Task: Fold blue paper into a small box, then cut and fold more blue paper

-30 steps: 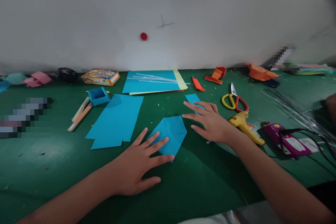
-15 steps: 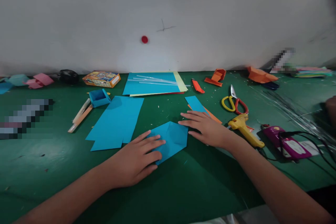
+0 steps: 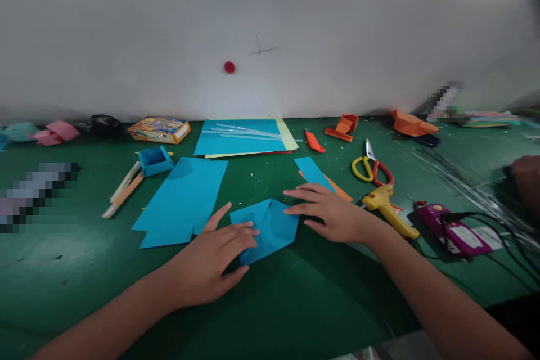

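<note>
A creased piece of blue paper with angled corners lies on the green table in front of me. My left hand rests over its left part, fingers spread. At its upper right edge, the fingertips of my right hand touch or hover just over the paper, fingers stretched out. Close beyond the right hand lie a blue paper strip and an orange strip. Larger cut blue sheets lie to the left, with a small blue folded paper box by their upper corner.
Scissors, a yellow glue gun and a purple device with cables lie on the right. At the back are stacked paper sheets, an orange cutter, orange folded pieces and a printed box. A wall stands behind.
My left hand has shifted slightly left, its index finger lifting away from the others and uncovering more of the blue paper. The right hand stays near the upper edge. The view has shifted slightly.
</note>
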Demonstrator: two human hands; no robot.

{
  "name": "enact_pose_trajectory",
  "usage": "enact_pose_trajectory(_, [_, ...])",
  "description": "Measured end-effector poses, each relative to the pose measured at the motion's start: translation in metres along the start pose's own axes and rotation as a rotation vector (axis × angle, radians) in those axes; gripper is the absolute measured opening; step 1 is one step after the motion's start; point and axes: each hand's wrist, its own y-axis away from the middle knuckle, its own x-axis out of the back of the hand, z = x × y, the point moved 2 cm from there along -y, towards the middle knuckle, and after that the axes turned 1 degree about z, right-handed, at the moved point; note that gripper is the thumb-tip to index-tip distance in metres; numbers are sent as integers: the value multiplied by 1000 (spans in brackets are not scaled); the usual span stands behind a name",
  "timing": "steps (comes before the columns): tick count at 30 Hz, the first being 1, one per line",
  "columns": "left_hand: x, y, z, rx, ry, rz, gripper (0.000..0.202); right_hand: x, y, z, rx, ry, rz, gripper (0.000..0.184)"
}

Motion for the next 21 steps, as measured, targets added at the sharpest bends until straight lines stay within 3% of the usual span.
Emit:
enact_pose_trajectory(7, [0,6,-21,-97,-151,21,33,-4,0,0,4,-39,-53,59])
enact_pose_trajectory(13, [5,7,-35,-24,-270,117,36,-5,-5,-3,28,14,23,31])
enact_pose_trajectory(18, [4,8,-34,55,-371,244,34,-10,-7,-5,56,-15,-1,29])
enact_pose_trajectory(21, [1,8,-27,92,-339,261,34,-11,-9,-9,59,-17,-3,25])
